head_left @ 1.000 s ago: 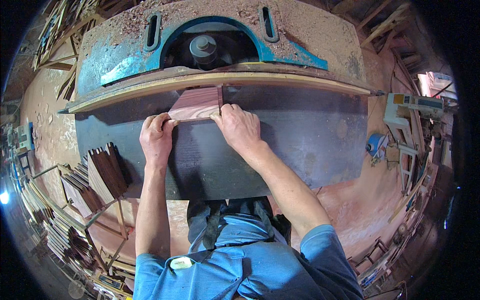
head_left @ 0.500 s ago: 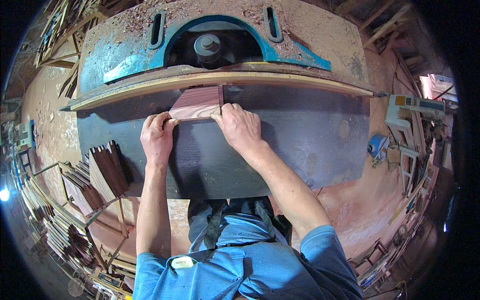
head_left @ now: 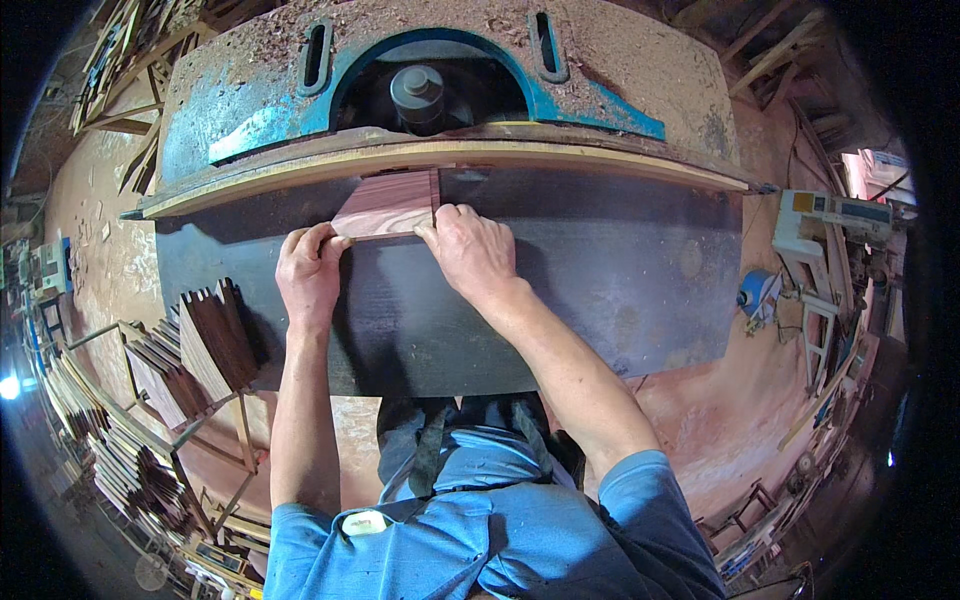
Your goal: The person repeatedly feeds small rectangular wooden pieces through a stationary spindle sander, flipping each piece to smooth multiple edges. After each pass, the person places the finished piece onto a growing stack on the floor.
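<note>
A flat reddish wooden piece (head_left: 385,203) lies on the dark metal machine table (head_left: 600,280), its far edge against the long curved wooden fence (head_left: 560,157). My left hand (head_left: 308,272) grips its near left corner. My right hand (head_left: 470,250) presses on its near right corner with fingers curled over the edge. Behind the fence a round dark spindle (head_left: 417,92) stands in a blue-rimmed opening of the machine.
Sawdust covers the machine top (head_left: 620,60) and the floor. A rack of dark wooden pieces (head_left: 200,345) stands at my left, with more stacked slats (head_left: 100,440) below it. A white machine (head_left: 830,225) and a blue object (head_left: 755,292) are at the right.
Both hands and the wooden piece have stayed in nearly the same place against the fence; any sideways slide is very slight.
</note>
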A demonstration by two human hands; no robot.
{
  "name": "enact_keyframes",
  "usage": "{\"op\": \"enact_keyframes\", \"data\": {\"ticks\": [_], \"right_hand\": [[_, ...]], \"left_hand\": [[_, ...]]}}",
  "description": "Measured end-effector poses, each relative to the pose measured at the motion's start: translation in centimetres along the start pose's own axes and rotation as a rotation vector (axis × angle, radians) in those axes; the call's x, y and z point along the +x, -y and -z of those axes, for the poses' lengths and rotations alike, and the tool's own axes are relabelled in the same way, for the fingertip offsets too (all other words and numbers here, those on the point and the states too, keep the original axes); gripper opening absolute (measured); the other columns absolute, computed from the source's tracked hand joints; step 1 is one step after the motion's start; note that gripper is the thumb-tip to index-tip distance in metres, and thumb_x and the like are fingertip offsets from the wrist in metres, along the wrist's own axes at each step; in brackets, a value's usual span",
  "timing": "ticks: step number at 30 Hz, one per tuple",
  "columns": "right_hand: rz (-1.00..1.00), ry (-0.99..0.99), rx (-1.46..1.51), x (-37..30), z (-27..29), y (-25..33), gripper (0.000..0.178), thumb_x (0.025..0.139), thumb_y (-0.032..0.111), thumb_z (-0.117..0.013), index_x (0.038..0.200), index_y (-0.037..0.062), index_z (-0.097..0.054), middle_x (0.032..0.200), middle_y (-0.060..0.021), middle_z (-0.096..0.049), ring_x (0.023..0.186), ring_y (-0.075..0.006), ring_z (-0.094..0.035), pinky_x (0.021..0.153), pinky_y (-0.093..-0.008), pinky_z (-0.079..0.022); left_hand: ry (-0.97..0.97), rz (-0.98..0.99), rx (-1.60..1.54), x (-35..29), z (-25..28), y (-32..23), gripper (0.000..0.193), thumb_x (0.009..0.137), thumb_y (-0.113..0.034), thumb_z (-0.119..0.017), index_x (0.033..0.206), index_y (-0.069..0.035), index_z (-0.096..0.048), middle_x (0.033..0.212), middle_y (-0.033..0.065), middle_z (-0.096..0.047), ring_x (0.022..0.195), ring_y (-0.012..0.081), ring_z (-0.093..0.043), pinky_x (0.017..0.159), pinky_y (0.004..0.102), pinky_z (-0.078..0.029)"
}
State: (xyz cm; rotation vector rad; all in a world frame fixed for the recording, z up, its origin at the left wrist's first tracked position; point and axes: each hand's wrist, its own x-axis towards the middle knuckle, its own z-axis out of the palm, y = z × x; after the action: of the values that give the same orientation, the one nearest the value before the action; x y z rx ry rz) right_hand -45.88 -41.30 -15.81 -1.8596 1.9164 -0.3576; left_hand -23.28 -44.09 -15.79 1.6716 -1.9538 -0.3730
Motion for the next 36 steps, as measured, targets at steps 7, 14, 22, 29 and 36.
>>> {"op": "enact_keyframes", "data": {"ticks": [7, 14, 22, 29, 36], "right_hand": [[0.005, -0.024, -0.015, 0.0, -0.1, 0.5, 0.037, 0.095, 0.038, -0.064, 0.088, 0.0013, -0.061, 0.081, -0.0158, -0.066, 0.075, -0.0325, -0.070, 0.063, -0.0457, -0.057], [-0.005, 0.021, -0.018, 0.3, -0.3, 2.1, 0.037, 0.095, 0.038, -0.063, 0.088, 0.0014, -0.061, 0.083, -0.0164, -0.067, 0.076, -0.0331, -0.070, 0.064, -0.0461, -0.056], [0.153, 0.098, 0.092, -3.3, -1.6, 5.3, 0.043, 0.093, 0.044, -0.065, 0.089, 0.0009, -0.062, 0.084, -0.0170, -0.067, 0.078, -0.0347, -0.069, 0.066, -0.0447, -0.056], [-0.028, 0.566, 1.179, -11.6, -1.3, 9.3, 0.022, 0.093, 0.015, -0.070, 0.102, -0.0032, -0.061, 0.092, -0.0083, -0.068, 0.077, -0.0136, -0.064, 0.068, -0.0297, -0.054], [0.078, 0.833, 1.089, -18.9, -0.6, 19.7, 0.038, 0.090, 0.003, -0.060, 0.127, -0.0031, -0.055, 0.105, -0.0082, -0.067, 0.085, -0.0145, -0.063, 0.073, -0.0280, -0.052]], "left_hand": [[0.026, 0.009, 0.014, 0.2, 0.5, 0.4, 0.022, 0.080, -0.017, -0.078, 0.097, -0.004, -0.074, 0.093, 0.0119, -0.070, 0.086, 0.0296, -0.068, 0.078, 0.0368, -0.055], [0.084, 0.073, -0.007, 0.5, 2.0, 1.0, 0.020, 0.081, -0.017, -0.076, 0.097, -0.004, -0.074, 0.094, 0.0125, -0.070, 0.089, 0.0307, -0.068, 0.081, 0.0374, -0.054], [-0.026, -0.004, 0.037, -6.3, 6.9, 3.3, 0.022, 0.080, -0.011, -0.077, 0.097, -0.003, -0.067, 0.091, 0.0126, -0.066, 0.084, 0.0314, -0.066, 0.074, 0.0376, -0.054], [-0.331, 0.023, 0.126, -20.5, 15.2, -0.2, 0.030, 0.077, -0.012, -0.082, 0.101, -0.003, -0.065, 0.094, 0.0131, -0.064, 0.082, 0.0299, -0.063, 0.070, 0.0379, -0.053], [-0.507, 0.081, 0.149, -32.4, 22.5, 0.9, 0.030, 0.078, -0.022, -0.081, 0.097, -0.004, -0.066, 0.090, 0.0126, -0.065, 0.081, 0.0316, -0.064, 0.070, 0.0402, -0.054]]}}
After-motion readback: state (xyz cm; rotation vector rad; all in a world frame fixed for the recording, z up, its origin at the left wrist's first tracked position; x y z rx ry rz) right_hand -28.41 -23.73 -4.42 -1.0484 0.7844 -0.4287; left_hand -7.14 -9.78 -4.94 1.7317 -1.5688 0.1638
